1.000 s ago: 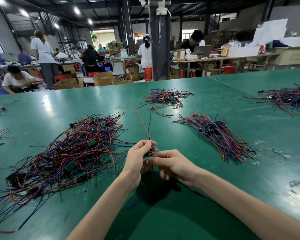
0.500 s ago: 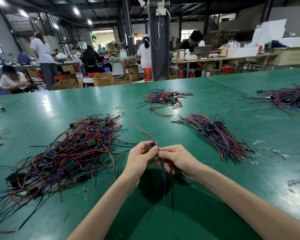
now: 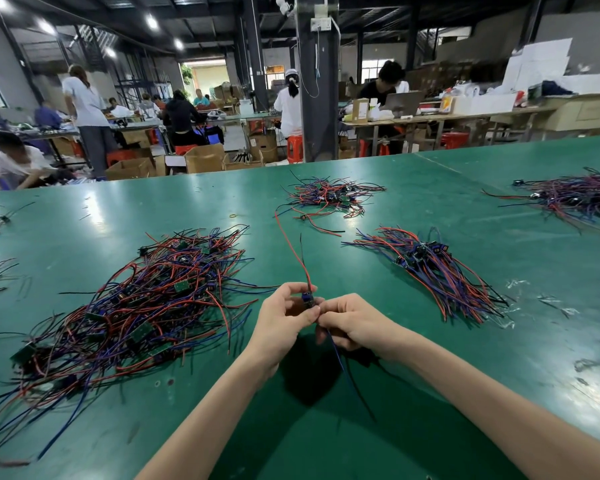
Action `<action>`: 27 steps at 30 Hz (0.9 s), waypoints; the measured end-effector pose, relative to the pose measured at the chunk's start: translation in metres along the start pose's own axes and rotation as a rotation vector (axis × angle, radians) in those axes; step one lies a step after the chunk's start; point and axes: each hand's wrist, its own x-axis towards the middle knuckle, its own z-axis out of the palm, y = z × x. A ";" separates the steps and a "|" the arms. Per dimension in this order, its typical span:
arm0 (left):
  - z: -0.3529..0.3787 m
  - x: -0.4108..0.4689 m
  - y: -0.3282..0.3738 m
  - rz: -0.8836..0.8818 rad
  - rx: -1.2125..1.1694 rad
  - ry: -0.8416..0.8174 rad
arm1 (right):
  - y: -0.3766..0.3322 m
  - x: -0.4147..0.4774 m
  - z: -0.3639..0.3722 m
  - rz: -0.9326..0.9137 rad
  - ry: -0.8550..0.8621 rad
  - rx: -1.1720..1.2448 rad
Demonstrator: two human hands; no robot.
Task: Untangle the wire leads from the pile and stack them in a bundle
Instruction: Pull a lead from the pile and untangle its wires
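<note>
**item: lead [image 3: 307, 299].** one unit, a small blue block with wires. held above the table [image 3: 326, 445], between pile and bundle, touching neither. red and black wires rise from the block, away from the person. a blue wire and a dark wire hang below the hands.

**left hand [image 3: 281, 323].** thumb and fingertips pinch the block from the left.

**right hand [image 3: 355, 323].** fingers curled, pinching the lead just under the block, where the hanging wires begin.

**pile [image 3: 136, 306].** left of the hands. a loose tangle of red, blue and black wires with green boards. its nearest strands end close to the left hand.

**bundle [image 3: 437, 275].** right of the hands and further off. wires lie roughly parallel, with the blocks gathered at the far end.

**step (judged).** the lead looks free of the pile and is being straightened before stacking. the pile is still large, so much of the task remains.

**next move (judged).** carry the lead right and lay it on the bundle, block to the block end, wires along the same line. keep the trailing wires off the pile's strands.

**room.**
- bare green table lies between hands and bundle, so the path is open.
- the near edge is out of view below the arms.
- the far edge is well off, behind a second heap [image 3: 329, 195].
- a third heap [image 3: 575, 199] lies far right, well apart.
- plastic scraps [image 3: 551, 303] lie just right of the bundle.
</note>
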 end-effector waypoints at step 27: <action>-0.001 0.004 -0.003 -0.006 -0.136 0.110 | 0.002 0.002 -0.003 0.046 -0.014 -0.021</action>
